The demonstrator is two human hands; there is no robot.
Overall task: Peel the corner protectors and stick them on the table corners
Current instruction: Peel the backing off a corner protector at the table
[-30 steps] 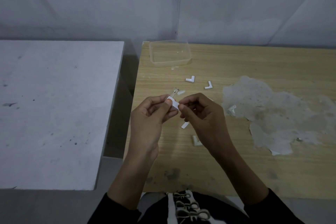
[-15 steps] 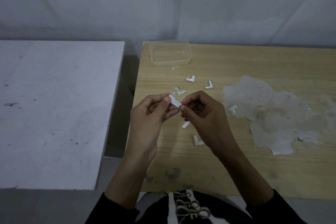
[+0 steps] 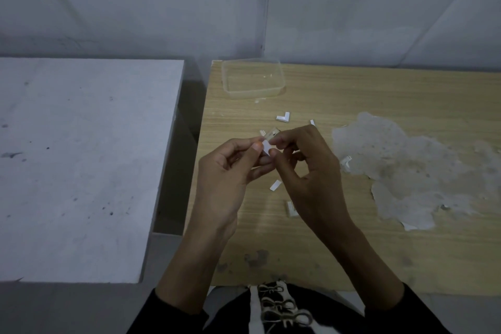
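Both hands are raised over the near-left part of the light wooden table [image 3: 379, 252], meeting fingertip to fingertip. The left hand [image 3: 227, 173] pinches a small white corner protector [image 3: 267, 148] between thumb and forefinger, and the right hand [image 3: 306, 171] pinches the same piece from the other side, its remaining fingers curled loosely. The piece is held in the air between the two hands, above the tabletop and not on any corner. On the wood beyond the fingers lies a white L-shaped protector [image 3: 283, 117], and a small clear scrap [image 3: 271, 133] sits just behind the knuckles. A white strip [image 3: 275, 186] lies below the hands, and another white L-shaped piece [image 3: 290, 209] shows beside the right wrist. A clear rectangular plastic container [image 3: 225, 81] stands at the table's far-left corner. A wide pale patch of worn surface [image 3: 406, 171] spreads across the right of the wood. To the left, across a dark gap, stands a white speckled table [image 3: 81, 157].
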